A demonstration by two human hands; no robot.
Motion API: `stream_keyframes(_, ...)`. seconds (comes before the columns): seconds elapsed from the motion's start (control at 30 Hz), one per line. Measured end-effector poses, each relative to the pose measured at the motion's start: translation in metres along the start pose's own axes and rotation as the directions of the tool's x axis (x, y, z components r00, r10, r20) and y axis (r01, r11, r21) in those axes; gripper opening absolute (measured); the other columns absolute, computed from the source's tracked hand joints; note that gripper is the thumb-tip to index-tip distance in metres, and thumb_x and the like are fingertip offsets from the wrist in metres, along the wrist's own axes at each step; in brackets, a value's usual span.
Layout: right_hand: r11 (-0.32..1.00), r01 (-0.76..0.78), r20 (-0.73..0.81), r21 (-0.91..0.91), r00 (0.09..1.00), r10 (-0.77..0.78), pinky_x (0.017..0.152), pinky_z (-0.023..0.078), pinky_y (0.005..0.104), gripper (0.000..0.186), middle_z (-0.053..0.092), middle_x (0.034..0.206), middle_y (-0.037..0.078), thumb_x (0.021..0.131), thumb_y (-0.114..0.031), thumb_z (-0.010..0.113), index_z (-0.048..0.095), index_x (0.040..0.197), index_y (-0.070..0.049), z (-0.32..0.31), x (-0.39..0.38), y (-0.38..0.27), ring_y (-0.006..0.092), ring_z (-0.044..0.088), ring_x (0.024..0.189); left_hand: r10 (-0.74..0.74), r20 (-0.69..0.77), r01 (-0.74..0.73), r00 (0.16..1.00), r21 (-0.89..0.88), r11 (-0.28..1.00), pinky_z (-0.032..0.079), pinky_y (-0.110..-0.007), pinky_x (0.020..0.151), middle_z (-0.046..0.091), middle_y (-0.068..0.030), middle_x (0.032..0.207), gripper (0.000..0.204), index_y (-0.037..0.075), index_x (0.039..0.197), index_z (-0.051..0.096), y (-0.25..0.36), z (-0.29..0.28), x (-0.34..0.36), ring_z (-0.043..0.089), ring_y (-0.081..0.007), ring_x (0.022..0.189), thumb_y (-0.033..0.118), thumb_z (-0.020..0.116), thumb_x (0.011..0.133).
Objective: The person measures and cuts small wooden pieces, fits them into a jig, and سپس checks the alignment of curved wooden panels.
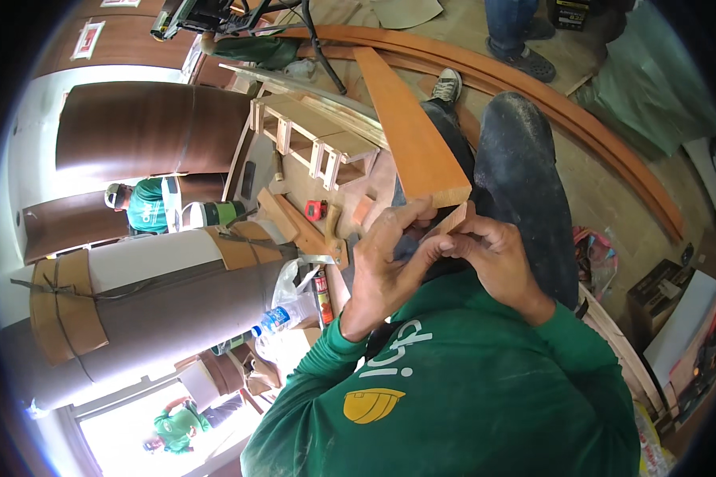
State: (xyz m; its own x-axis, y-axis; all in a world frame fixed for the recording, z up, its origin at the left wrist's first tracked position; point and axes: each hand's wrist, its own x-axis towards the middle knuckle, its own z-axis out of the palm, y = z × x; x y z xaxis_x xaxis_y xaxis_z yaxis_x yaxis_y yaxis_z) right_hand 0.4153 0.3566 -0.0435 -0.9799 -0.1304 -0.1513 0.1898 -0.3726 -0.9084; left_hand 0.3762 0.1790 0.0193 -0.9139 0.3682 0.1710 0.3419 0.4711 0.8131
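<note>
A small flat piece of wood (452,222) is pinched between my two hands, just below the sawn end of a long orange-brown board (414,127). My left hand (390,258) is closed, its thumb at the piece's lower edge and its curled fingers beside the board's end. On the other side, my right hand (497,256) has its fingers and thumb closed round the piece, the thumbs nearly meeting. The board slants away over my leg (521,151); whether the left fingers touch it, I cannot tell.
Left of my hands lie a red tape measure (316,210), a hammer (333,226), a spray can (323,296) and a plastic bottle (272,320). Long curved-looking trim boards (581,127) cross the floor ahead. Other people (147,205) are at the left; another's legs (511,32) stand ahead.
</note>
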Motion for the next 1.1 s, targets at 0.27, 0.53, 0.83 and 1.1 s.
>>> stream_keyframes(0.27, 0.988, -0.044, -0.006, 0.148, 0.999, 0.045, 0.083, 0.055, 0.0276, 0.022, 0.074, 0.101, 0.008, 0.102, -0.014, 0.07, 0.07, 0.114, 0.004, -0.012, -0.003, 0.003, 0.0117, 0.067, 0.09, 0.334, 0.154, -0.367, 0.93, 0.324, 0.872, 0.057, -0.035, 0.077, 0.073, -0.014, 0.103, 0.041, 0.001, 0.118, 0.073, 0.004, -0.012, 0.011, 0.072, -0.028, 0.09, 0.002, 0.086, 0.08)
stream_keyframes(0.53, 0.994, 0.083, -0.028, 0.069, 0.996, -0.081, 0.083, 0.052, 0.0294, 0.023, 0.069, 0.101, 0.009, 0.105, -0.016, 0.06, 0.07, 0.114, 0.003, -0.014, 0.002, -0.017, 0.0146, 0.064, 0.091, 0.366, 0.218, -0.406, 0.905, 0.182, 0.895, 0.053, -0.044, 0.088, 0.068, -0.0188, 0.116, 0.06, 0.002, 0.133, 0.066, 0.001, -0.042, 0.03, 0.068, -0.0337, 0.104, 0.029, 0.086, 0.083)
stream_keyframes(0.83, 0.969, 0.201, -0.044, -0.146, 0.977, -0.209, 0.072, 0.046, 0.0317, 0.036, 0.057, 0.091, 0.004, 0.103, -0.032, 0.061, 0.069, 0.119, 0.0, -0.09, 0.033, -0.002, 0.0146, 0.055, 0.082, 0.593, 0.129, -0.596, 0.795, 0.353, 0.722, 0.048, -0.05, 0.101, 0.062, -0.0153, 0.126, 0.064, 0.009, 0.128, 0.065, -0.041, -0.027, 0.025, 0.058, -0.0396, 0.12, 0.05, 0.079, 0.08)
stream_keyframes(1.1, 0.988, 0.07, 0.159, 0.139, 0.983, -0.092, 0.077, 0.056, 0.0317, 0.062, 0.068, 0.101, 0.008, 0.104, -0.055, 0.057, 0.063, 0.127, 0.002, -0.073, 0.078, -0.036, 0.0211, 0.066, 0.086, 0.611, -0.079, -0.537, 0.788, 0.397, 0.744, 0.055, -0.044, 0.083, 0.065, -0.0099, 0.105, 0.024, 0.009, 0.109, 0.068, -0.077, -0.005, 0.023, 0.063, -0.0342, 0.104, 0.024, 0.07, 0.092)
